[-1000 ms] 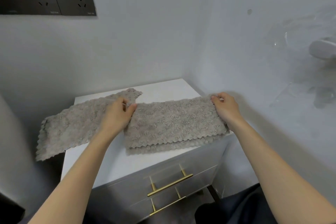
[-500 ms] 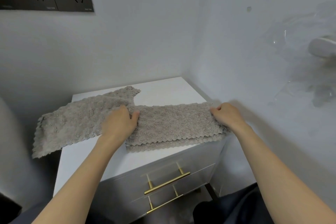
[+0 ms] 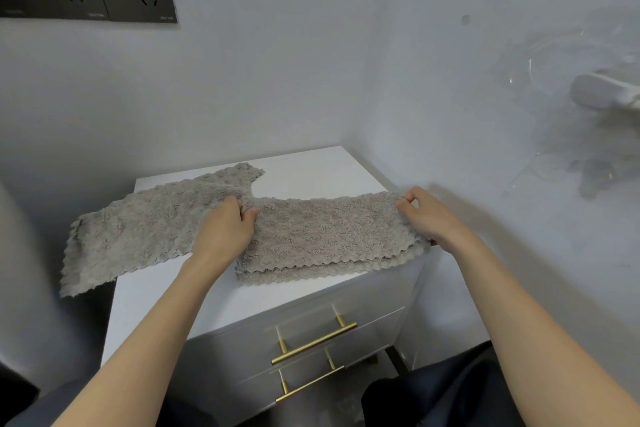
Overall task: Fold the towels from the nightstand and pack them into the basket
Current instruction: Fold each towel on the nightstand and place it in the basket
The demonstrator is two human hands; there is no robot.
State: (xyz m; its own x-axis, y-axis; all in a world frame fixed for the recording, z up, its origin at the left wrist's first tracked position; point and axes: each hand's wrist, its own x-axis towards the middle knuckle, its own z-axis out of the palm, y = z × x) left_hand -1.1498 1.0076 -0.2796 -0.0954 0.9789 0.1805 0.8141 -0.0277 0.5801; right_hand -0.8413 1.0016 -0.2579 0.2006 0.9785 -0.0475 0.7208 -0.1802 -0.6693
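Towel [image 3: 329,236], folded lengthwise, is lying long-axis left-to-right across the nightstand [image 3: 311,170], left hand [image 3: 221,232] and right hand [image 3: 429,218] each pinching one short end, fingers clamped on cloth.

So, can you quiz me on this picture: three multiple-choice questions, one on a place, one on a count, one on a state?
1. Where is the loose towel?
A) on the nightstand, drooping over its left edge
B) in a drawer
C) on the floor

2. How many gold handles show?
A) one
B) two
C) four

3. The left hand and right hand are:
A) idle
B) gripping the folded towel's ends
C) pulling a drawer

Answers: 1 A, it overhangs the top's left side; 2 B, one above the other; 3 B, each hand pinches an end.
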